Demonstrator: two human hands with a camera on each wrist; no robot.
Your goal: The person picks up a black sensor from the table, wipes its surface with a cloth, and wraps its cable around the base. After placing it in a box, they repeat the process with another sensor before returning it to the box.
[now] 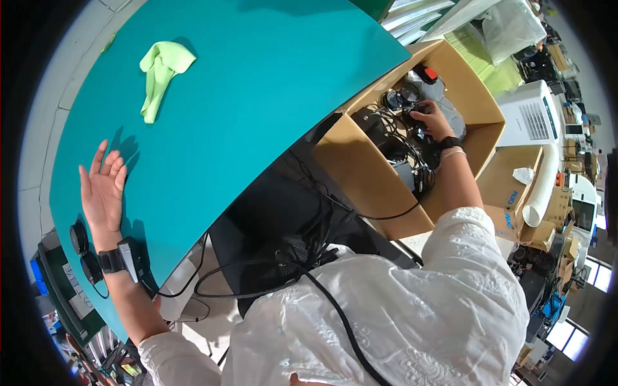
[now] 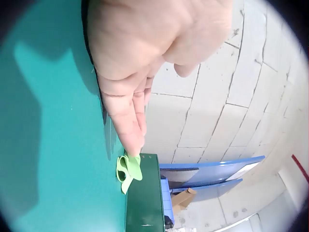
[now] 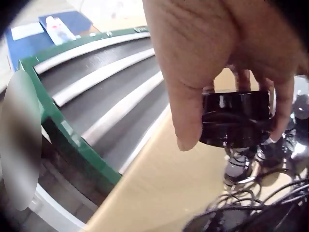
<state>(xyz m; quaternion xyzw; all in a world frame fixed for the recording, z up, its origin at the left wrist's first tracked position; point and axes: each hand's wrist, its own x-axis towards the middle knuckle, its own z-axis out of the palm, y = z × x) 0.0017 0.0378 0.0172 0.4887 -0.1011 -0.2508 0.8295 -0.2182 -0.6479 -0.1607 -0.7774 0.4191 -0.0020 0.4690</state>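
Observation:
In the head view my right hand (image 1: 434, 121) reaches into a cardboard box (image 1: 356, 168) full of dark round parts and black cables (image 1: 421, 172). The right wrist view shows this hand (image 3: 227, 63) gripping a glossy black cylindrical part (image 3: 235, 118) between thumb and fingers, above the cables (image 3: 251, 198). My left hand (image 1: 103, 196) rests palm up at the left of the green table (image 1: 219, 128), fingers loosely extended, holding nothing. Beyond its fingertips lies a light green cloth (image 1: 161, 71), also visible past the left hand (image 2: 140, 72) in the left wrist view.
Black round items (image 1: 84, 251) lie by the left forearm at the table's edge. A black cable (image 1: 335, 309) runs across the white shirt. Beyond the box stand a white appliance (image 1: 528, 114) and another cardboard box (image 1: 508, 186). A green-framed rack (image 3: 96, 87) shows in the right wrist view.

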